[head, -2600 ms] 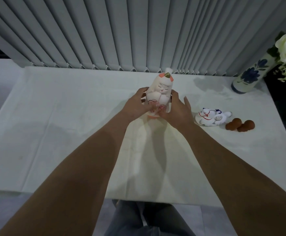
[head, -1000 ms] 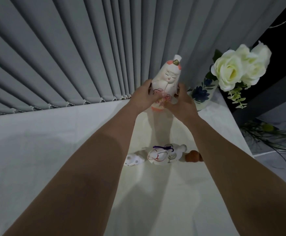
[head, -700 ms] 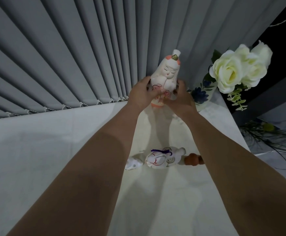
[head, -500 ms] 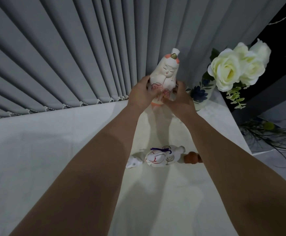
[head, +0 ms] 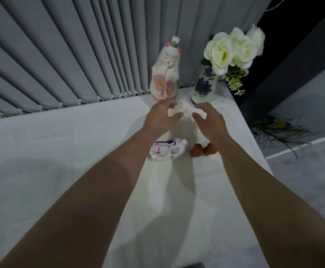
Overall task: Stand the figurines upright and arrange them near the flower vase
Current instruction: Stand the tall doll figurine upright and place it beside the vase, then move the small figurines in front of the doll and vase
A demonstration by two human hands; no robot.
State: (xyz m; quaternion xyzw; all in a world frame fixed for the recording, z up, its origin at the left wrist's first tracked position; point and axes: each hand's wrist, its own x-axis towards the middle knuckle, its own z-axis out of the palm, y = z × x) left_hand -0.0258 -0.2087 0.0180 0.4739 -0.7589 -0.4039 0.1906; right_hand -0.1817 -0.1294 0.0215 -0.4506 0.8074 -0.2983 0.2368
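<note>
tall doll figurine (head: 165, 74): upright at the far table edge, against the grey vertical blinds (head: 61, 55); free-standing, no hand on it.
flower vase (head: 203, 88): at 3 o'clock of the doll, just beside it, with a gap between; blue floral print, white roses (head: 228, 50) on top.
left hand (head: 160, 118): at 6 o'clock of the doll base, apart from it; fingers (head: 170, 104) loosely curled and spread, nothing pinched, tips pointing up toward the base.
right hand (head: 209, 120): at 6 o'clock of the vase, apart from it; fingers (head: 200, 108) half-curled and parted, holding nothing.
hand gap: palms face each other with bare white table (head: 42, 151) between them; the doll sits at 12 o'clock of that gap, beyond the fingertips.
small white figurine (head: 165, 150): lying on its side, between the forearms, at 6 o'clock of the left hand; partly hidden by the left forearm; red and purple markings.
brown figurine (head: 202, 149): low on the table at 3 o'clock of the white one, near it; partly covered by the right wrist; cannot tell its pose.
both fallen pieces: well apart from the vase, nearer the person.
</note>
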